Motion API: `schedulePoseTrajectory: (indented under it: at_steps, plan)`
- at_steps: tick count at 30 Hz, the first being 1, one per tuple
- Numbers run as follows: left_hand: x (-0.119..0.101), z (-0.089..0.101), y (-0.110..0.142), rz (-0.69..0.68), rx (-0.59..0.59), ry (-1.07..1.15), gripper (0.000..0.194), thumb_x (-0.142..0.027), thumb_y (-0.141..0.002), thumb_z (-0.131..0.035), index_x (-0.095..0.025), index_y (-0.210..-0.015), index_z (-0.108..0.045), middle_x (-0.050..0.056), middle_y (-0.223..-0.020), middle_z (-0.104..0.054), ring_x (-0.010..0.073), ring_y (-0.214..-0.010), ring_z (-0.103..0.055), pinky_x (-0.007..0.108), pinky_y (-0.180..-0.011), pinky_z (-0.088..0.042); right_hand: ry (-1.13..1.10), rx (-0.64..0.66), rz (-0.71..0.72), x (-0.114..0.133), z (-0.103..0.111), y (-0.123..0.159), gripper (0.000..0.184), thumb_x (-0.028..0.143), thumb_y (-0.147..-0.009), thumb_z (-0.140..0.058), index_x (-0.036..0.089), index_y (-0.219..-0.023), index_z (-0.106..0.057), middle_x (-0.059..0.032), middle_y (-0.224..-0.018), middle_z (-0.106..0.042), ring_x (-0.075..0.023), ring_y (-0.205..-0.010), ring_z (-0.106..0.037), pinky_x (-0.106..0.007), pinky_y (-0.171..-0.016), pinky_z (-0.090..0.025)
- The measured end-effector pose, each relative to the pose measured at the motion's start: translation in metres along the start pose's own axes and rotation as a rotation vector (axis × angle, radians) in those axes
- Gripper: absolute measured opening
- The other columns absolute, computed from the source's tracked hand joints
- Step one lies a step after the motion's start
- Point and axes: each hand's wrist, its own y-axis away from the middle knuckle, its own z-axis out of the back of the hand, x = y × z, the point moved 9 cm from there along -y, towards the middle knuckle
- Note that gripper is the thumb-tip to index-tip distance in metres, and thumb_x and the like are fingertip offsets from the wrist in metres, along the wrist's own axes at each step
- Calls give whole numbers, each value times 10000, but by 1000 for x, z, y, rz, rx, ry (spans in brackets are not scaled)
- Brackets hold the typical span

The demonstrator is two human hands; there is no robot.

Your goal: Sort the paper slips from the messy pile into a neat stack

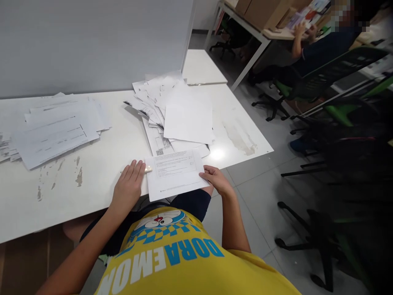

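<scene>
A folded printed sheet of paper [175,174] lies at the near edge of the white table [101,180], partly overhanging it. My left hand [129,184] rests flat on the table with fingers stretched out, touching the sheet's left edge. My right hand [216,179] pinches the sheet's right edge between thumb and fingers. Just beyond the sheet sits a loose heap of white papers [178,110].
A second spread of printed pages [58,129] lies at the table's left. A grey partition [92,41] backs the table. To the right, another person [322,41] sits at a far desk among green office chairs [340,110].
</scene>
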Motion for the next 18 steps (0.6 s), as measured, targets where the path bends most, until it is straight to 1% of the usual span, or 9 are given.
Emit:
schedulePoseTrajectory:
  at_steps: [5, 7, 9, 12, 13, 14, 15, 16, 18]
  plan:
    - [1, 5, 0, -60, -64, -35, 678, -31, -852, -357, -174, -1515, -379, 133, -1461, -516, 290, -1384, -466, 471, -1139, -403, 34, 23, 50, 5, -7, 1, 253, 415, -675, -766, 195, -738, -658, -5, -713, -681, -202, -719, -624, -324, -694, -511]
    - [3, 8, 1, -56, -100, -35, 663, -59, -865, -377, -185, -1516, -377, 127, -1461, -517, 288, -1382, -470, 469, -1141, -401, 60, -4, 93, 7, -1, 3, 250, 423, -689, -750, 199, -748, -655, -1, -717, -676, -203, -734, -624, -312, -692, -499]
    - [2, 10, 1, -57, -120, -29, 641, -89, -882, -396, -187, -1515, -380, 126, -1467, -511, 289, -1389, -460, 468, -1147, -395, 53, -108, 150, 11, 19, 7, 256, 429, -689, -746, 205, -784, -668, 0, -723, -680, -207, -747, -628, -305, -689, -494]
    - [1, 18, 3, -55, -160, 17, 596, -156, -908, -443, -170, -1503, -400, 131, -1467, -511, 293, -1392, -456, 466, -1157, -387, -68, -347, 288, 22, 60, 17, 303, 430, -689, -749, 222, -902, -693, 0, -781, -708, -198, -768, -640, -299, -715, -504]
    - [1, 24, 3, -38, -185, 60, 575, -191, -916, -467, -170, -1489, -425, 130, -1451, -530, 293, -1384, -467, 465, -1158, -387, -112, -402, 338, 27, 68, 21, 326, 433, -694, -749, 228, -942, -696, -2, -804, -717, -195, -777, -644, -299, -728, -510]
    - [3, 30, 5, 2, -207, 129, 549, -235, -924, -487, -177, -1468, -458, 126, -1431, -553, 291, -1373, -483, 463, -1158, -389, -142, -429, 382, 32, 72, 23, 346, 440, -699, -749, 231, -970, -697, -6, -819, -723, -195, -784, -648, -304, -737, -517]
    - [7, 35, 6, 68, -213, 231, 526, -286, -934, -497, -186, -1450, -485, 120, -1413, -574, 287, -1362, -497, 460, -1155, -394, -154, -428, 411, 37, 68, 25, 357, 448, -702, -752, 232, -981, -699, -12, -827, -728, -199, -788, -653, -311, -740, -524]
    - [12, 37, 8, 157, -202, 371, 516, -345, -947, -489, -194, -1440, -498, 117, -1400, -588, 285, -1349, -513, 457, -1145, -408, -150, -403, 428, 42, 59, 24, 360, 455, -703, -755, 230, -979, -702, -18, -831, -733, -205, -791, -658, -319, -739, -531]
    - [22, 32, 14, 373, -144, 707, 561, -475, -968, -430, -199, -1454, -478, 120, -1405, -586, 286, -1326, -537, 447, -1114, -443, -108, -301, 430, 50, 25, 21, 344, 464, -711, -757, 226, -955, -710, -29, -835, -741, -216, -795, -668, -331, -727, -542]
